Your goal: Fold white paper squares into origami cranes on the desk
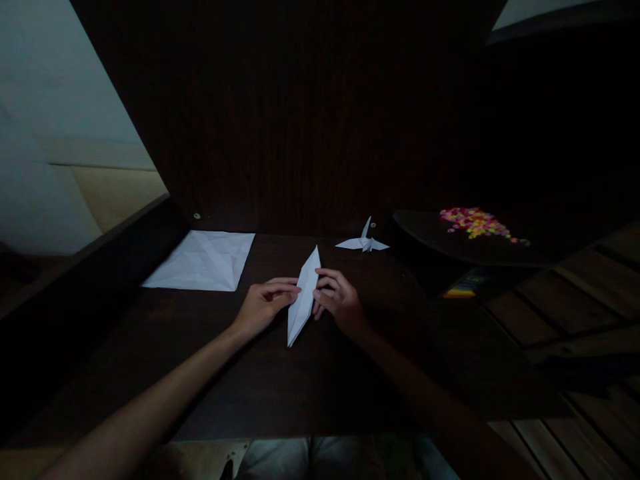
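Note:
A white sheet of paper folded into a long, narrow diamond (305,297) is held between my two hands just above the dark table, one point away from me and the other towards me. My left hand (265,303) pinches its left edge, thumb on top. On the right edge, my right hand (340,300) grips it with thumb and fingers. Layers show apart at the near point. Beyond my right hand stands a finished white origami crane (366,243) with spread wings. A creased, unfolded white sheet (205,260) lies flat to the left.
The dark wooden table (240,393) has an upright back panel (290,120) and a raised left side board (90,293). At the right, a heap of small colourful pieces (477,223) rests on a dark curved shelf (425,230). Slatted wood (600,287) shows beyond.

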Tool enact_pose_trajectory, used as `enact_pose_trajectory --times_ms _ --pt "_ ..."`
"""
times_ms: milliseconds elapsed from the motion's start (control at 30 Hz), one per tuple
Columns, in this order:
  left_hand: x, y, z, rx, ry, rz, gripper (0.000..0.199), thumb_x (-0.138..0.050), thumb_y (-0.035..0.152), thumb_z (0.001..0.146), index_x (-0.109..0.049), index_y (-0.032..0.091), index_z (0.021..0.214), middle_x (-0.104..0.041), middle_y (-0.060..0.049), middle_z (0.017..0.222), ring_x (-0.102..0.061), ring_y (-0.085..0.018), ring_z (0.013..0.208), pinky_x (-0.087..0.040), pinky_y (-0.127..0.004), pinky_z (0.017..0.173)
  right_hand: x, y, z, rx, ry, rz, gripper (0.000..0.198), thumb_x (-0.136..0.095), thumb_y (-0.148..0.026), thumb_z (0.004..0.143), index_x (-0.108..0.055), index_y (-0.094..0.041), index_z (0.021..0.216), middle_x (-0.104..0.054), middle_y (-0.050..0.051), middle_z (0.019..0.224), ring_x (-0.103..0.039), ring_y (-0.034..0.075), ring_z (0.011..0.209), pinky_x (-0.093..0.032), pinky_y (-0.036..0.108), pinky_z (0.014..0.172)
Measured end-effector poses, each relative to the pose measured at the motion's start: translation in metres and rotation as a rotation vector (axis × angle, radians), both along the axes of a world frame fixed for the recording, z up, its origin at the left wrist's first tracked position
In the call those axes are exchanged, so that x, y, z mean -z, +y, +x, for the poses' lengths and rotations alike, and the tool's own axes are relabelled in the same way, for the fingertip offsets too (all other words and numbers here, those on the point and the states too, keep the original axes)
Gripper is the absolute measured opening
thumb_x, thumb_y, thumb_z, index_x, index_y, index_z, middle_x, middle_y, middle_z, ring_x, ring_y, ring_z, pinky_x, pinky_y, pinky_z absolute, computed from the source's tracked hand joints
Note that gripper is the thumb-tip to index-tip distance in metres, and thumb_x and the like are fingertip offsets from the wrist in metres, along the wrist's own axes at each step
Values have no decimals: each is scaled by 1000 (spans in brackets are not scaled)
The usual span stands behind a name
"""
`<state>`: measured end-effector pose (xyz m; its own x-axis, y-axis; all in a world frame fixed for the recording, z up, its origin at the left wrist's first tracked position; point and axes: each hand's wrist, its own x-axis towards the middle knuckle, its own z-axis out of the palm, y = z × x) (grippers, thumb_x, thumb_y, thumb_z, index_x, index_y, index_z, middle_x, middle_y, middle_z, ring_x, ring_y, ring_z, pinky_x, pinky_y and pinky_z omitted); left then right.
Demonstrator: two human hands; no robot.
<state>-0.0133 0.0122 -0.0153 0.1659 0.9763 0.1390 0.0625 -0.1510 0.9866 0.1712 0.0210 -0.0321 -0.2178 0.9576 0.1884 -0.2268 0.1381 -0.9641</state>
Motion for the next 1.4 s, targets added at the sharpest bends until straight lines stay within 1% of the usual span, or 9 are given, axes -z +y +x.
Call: enact_pose_trajectory --times_ms 167,267,367,567,833,1000,1133,1267,1400 --pt "-2 -5 3 17 65 25 20 -72 34 73 -76 17 83 -67 -11 112 -63 -25 101 -52 -38 87 -1 -3 -4 36 27 8 47 -74 -32 68 -44 -25 103 -57 -3 81 -61 11 50 -52 24 39" --pt "-3 -9 5 50 67 58 23 -74 33 70 -74 17 86 -65 -12 117 -65 -25 98 -55 -36 81 -1 -5 -4 19 -20 5 37 -75 -34 68 -48 -22 90 -58 -3 77 -61 11 52 -51 23 41" --pt "-3 -12 6 49 114 116 24 -75 33 70 -74 16 87 -65 -13 115 -64 -25 100 -55 -35 80 -2 -8 -5 -14 -75 7 28 -74 -34 69 -53 -20 81 -60 -3 70 -60 11 51 -51 22 44" --pt "-6 -12 5 59 116 128 25 -75 34 69 -74 16 86 -64 -14 118 -63 -27 103 -55 -36 80 -5 -10 -4 -6 -105 13 23 -73 -34 70 -57 -18 78 -63 -2 67 -61 11 49 -53 24 45" --pt "-13 -12 5 81 175 168 21 -71 32 74 -75 17 88 -65 -12 118 -62 -26 105 -54 -34 83 -5 -7 -2 -13 -75 -24 21 -74 -33 68 -61 -18 75 -64 -1 67 -63 13 55 -56 26 50" --pt "-12 -10 3 68 270 205 18 -61 28 82 -75 19 87 -66 -9 118 -62 -25 107 -48 -37 94 -8 -6 -1 9 -80 -35 22 -76 -33 64 -63 -18 73 -64 -1 65 -62 13 55 -54 25 49" --pt "-10 -8 3 38 284 195 20 -58 28 82 -75 19 86 -66 -8 119 -63 -24 105 -49 -36 91 -10 -5 1 26 -74 -74 20 -76 -31 63 -63 -18 70 -63 -2 64 -60 12 53 -51 25 51" --pt "-10 -10 4 -17 272 159 20 -59 30 80 -75 18 86 -69 -8 112 -64 -24 102 -49 -36 90 -8 -3 2 80 -83 -104 16 -73 -28 63 -63 -18 70 -63 -1 67 -61 14 61 -50 27 59" --pt "-9 -11 4 -65 214 92 21 -62 33 78 -71 17 89 -73 -6 94 -67 -22 87 -53 -33 79 -5 -1 3 107 -97 -64 11 -72 -24 61 -65 -18 66 -63 -1 73 -60 15 73 -49 26 68"
